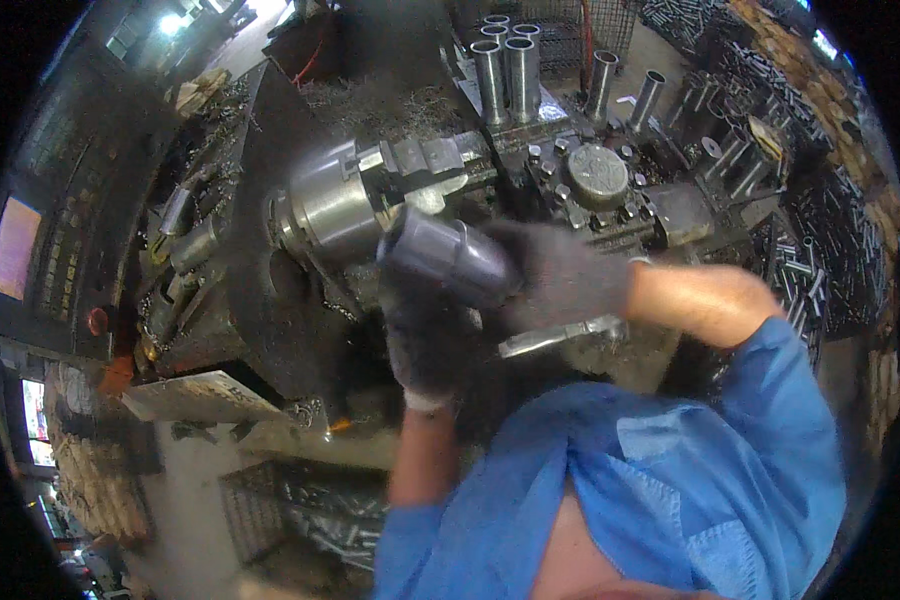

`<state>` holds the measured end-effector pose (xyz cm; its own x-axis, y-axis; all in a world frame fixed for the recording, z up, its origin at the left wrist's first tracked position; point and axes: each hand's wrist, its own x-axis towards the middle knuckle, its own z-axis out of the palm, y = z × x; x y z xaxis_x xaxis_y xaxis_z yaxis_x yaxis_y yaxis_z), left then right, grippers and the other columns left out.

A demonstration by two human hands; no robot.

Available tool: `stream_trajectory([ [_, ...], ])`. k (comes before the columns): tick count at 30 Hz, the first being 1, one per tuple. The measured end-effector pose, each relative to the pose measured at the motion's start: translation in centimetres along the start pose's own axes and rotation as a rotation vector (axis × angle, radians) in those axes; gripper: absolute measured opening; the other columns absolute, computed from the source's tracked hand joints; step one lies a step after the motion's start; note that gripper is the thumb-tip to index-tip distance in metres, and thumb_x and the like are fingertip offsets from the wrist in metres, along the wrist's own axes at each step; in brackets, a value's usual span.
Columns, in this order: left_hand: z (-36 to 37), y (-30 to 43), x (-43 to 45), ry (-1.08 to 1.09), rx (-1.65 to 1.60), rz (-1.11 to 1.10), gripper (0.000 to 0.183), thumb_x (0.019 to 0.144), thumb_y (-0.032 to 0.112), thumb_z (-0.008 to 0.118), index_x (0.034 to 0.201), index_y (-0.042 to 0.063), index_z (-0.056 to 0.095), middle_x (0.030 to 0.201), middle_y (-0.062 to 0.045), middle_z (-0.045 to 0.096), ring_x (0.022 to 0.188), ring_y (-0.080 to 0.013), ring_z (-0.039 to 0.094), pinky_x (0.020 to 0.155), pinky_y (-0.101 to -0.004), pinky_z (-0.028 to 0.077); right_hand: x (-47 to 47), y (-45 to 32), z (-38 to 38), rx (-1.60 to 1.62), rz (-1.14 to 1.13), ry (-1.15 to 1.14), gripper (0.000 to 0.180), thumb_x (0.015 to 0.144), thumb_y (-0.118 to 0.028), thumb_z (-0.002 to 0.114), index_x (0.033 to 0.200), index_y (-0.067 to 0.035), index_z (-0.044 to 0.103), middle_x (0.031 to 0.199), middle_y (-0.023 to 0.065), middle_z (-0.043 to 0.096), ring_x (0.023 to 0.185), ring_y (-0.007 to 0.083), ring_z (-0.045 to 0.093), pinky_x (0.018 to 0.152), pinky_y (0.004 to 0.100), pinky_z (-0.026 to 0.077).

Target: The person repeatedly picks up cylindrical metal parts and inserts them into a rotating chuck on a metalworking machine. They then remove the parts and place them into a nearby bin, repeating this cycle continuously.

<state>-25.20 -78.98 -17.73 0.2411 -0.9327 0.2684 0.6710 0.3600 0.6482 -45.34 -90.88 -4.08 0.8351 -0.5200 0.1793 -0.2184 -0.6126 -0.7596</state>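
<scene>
Both hands wear dark, dirty work gloves. Between them a stepped metal cylinder [450,255] lies tilted in the air, wider at the left part, with a ring-like collar near its middle. My left hand [431,330] grips it from below, at its left end. My right hand [570,277], blurred, closes around its right end. Just behind the cylinder is the lathe's chuck [330,199], bright steel, with jaws [424,157] on its right side. Below my right hand a flat metal bar or handle [559,336] sticks out.
A tool post [598,174] ringed with square-headed bolts stands right of the chuck. Several upright steel tubes [521,79] stand behind it. Metal chips [390,105] cover the machine bed. A wire basket [337,517] of metal parts sits below left. A control panel [60,247] stands at left.
</scene>
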Motion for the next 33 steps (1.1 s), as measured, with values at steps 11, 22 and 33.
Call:
stream_trajectory([
  [11,-12.0,-4.7,-17.3,0.806,0.388,-0.235,0.049,0.112,0.032,0.051,0.149,0.0,0.057,0.15,-0.014,0.06,0.136,-0.0248,0.056,0.118,-0.0414,0.044,16.6,15.4,-12.9,-1.073,-0.03,-0.31,0.059,0.077,-0.03,0.082,0.132,-0.013,0.066,0.112,0.0168,0.075,0.102,0.0401,0.073,0.089,0.0534,0.058],
  [22,-15.0,1.9,-23.6,1.161,0.241,0.165,0.036,0.111,0.036,0.053,0.122,0.004,0.067,0.116,-0.008,0.068,0.103,-0.0236,0.062,0.092,-0.0364,0.05,20.0,18.6,-10.0,-0.51,-0.059,-0.545,0.082,0.075,-0.03,0.086,0.149,-0.011,0.055,0.131,0.0218,0.071,0.123,0.0399,0.067,0.103,0.0485,0.053],
  [33,-17.9,9.1,-23.7,1.15,0.584,0.05,0.022,0.105,0.025,0.059,0.111,0.006,0.068,0.096,-0.005,0.066,0.082,-0.0203,0.06,0.079,-0.0352,0.051,20.7,18.1,-8.3,-0.395,0.086,-0.443,0.068,0.078,-0.033,0.081,0.137,-0.003,0.065,0.121,0.0248,0.074,0.109,0.0366,0.073,0.093,0.0464,0.058],
])
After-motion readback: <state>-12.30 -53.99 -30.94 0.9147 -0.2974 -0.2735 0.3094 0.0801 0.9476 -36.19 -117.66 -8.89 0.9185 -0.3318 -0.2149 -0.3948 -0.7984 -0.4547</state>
